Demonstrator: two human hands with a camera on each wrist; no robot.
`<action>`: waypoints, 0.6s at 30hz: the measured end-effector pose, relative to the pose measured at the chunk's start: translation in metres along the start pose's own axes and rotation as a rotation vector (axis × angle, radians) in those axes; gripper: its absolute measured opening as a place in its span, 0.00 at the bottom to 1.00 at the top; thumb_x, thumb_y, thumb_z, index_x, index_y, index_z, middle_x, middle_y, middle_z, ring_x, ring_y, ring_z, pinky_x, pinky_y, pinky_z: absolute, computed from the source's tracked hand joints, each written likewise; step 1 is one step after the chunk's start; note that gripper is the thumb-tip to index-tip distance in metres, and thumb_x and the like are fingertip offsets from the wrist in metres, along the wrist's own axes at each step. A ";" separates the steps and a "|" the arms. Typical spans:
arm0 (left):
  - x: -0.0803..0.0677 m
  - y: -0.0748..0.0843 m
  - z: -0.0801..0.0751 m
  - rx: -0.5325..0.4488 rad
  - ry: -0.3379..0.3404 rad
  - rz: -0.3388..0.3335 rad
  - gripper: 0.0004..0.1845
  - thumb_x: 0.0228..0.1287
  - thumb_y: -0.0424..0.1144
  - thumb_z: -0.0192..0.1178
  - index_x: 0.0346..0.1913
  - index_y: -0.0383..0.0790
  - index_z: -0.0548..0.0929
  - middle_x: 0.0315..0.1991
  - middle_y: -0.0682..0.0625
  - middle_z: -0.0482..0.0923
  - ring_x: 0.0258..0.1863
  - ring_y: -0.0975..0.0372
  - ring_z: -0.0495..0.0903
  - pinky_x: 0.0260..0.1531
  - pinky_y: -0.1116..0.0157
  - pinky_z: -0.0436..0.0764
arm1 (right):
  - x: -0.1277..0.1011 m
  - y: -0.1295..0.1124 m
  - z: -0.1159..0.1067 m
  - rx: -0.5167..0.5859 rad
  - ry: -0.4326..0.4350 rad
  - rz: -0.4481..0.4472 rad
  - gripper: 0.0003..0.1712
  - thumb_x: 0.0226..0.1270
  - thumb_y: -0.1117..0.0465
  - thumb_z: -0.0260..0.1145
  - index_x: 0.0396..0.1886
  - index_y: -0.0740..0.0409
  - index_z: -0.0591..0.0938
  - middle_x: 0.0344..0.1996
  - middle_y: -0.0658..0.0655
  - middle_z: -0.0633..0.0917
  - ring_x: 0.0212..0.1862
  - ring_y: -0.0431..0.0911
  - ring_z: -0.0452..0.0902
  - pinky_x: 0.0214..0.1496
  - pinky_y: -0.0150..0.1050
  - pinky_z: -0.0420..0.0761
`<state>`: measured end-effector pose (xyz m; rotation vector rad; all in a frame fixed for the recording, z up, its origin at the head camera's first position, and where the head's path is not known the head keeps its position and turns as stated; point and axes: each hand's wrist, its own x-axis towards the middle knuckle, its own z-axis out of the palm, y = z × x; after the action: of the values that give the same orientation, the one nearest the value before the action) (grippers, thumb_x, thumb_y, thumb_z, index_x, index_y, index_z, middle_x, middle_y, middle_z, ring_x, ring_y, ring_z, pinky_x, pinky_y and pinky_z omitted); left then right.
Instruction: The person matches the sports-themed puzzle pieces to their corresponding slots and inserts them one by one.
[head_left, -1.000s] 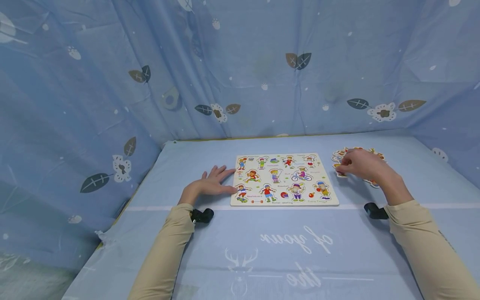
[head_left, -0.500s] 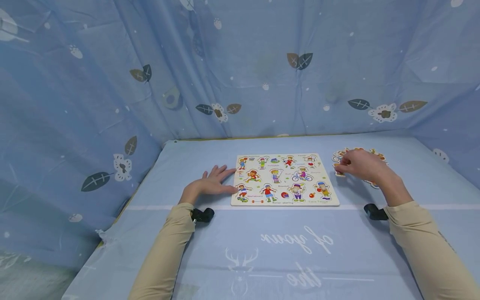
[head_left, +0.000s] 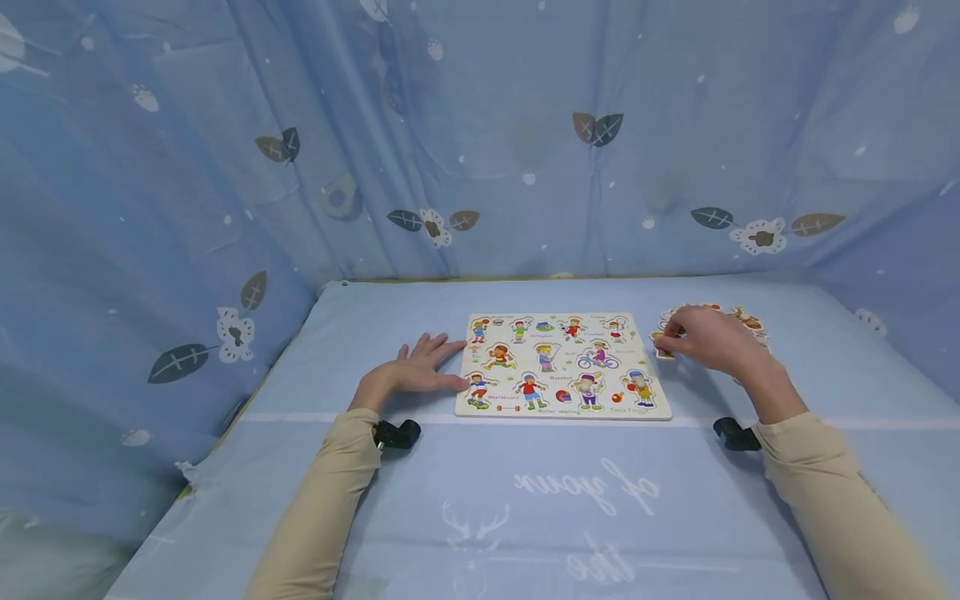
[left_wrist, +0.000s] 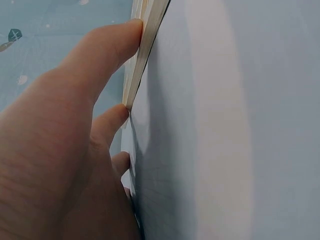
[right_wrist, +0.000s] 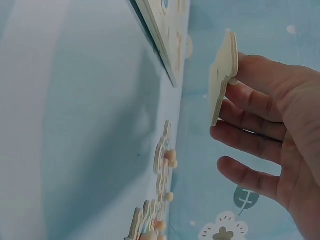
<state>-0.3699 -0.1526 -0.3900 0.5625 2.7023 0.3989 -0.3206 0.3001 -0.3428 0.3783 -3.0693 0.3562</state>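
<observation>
Now puzzle piece within right hand grip, off table.

Centre: I see the flat wooden picture-puzzle board on the blue cloth-covered surface.
Right of the board: loose wooden cut-out puzzle pieces.
Left edge of the board: my left hand.

Walls: draped in blue cloth – leaf and flower print.
Tabletop: covered by pale-blue printed sheet – evenly lit.
</observation>
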 end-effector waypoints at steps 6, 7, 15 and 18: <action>-0.001 -0.004 0.000 -0.003 -0.002 -0.002 0.49 0.59 0.70 0.56 0.79 0.58 0.51 0.81 0.46 0.37 0.78 0.45 0.29 0.71 0.36 0.32 | 0.006 -0.008 0.004 -0.036 0.059 -0.019 0.14 0.66 0.51 0.69 0.34 0.60 0.85 0.31 0.53 0.83 0.28 0.45 0.72 0.27 0.39 0.72; -0.001 -0.004 0.000 -0.002 -0.003 -0.004 0.49 0.59 0.70 0.55 0.79 0.59 0.51 0.81 0.46 0.37 0.78 0.45 0.29 0.71 0.36 0.32 | 0.008 -0.010 0.005 -0.038 0.073 -0.021 0.15 0.66 0.51 0.69 0.35 0.60 0.85 0.32 0.54 0.83 0.29 0.45 0.72 0.28 0.40 0.73; 0.000 -0.003 -0.001 0.019 -0.011 -0.009 0.49 0.59 0.71 0.54 0.80 0.60 0.50 0.81 0.46 0.36 0.78 0.45 0.28 0.72 0.37 0.33 | 0.024 -0.027 0.010 -0.022 0.123 -0.021 0.15 0.67 0.51 0.69 0.37 0.60 0.86 0.37 0.57 0.84 0.34 0.49 0.76 0.36 0.48 0.77; -0.001 0.000 -0.002 0.020 -0.013 -0.013 0.49 0.59 0.71 0.55 0.80 0.60 0.50 0.81 0.46 0.36 0.78 0.45 0.28 0.72 0.38 0.32 | 0.032 -0.034 0.012 -0.018 0.109 -0.036 0.13 0.67 0.52 0.69 0.36 0.58 0.87 0.37 0.56 0.84 0.35 0.49 0.76 0.37 0.48 0.77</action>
<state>-0.3695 -0.1532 -0.3878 0.5507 2.6985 0.3644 -0.3438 0.2571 -0.3451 0.3997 -2.9537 0.3365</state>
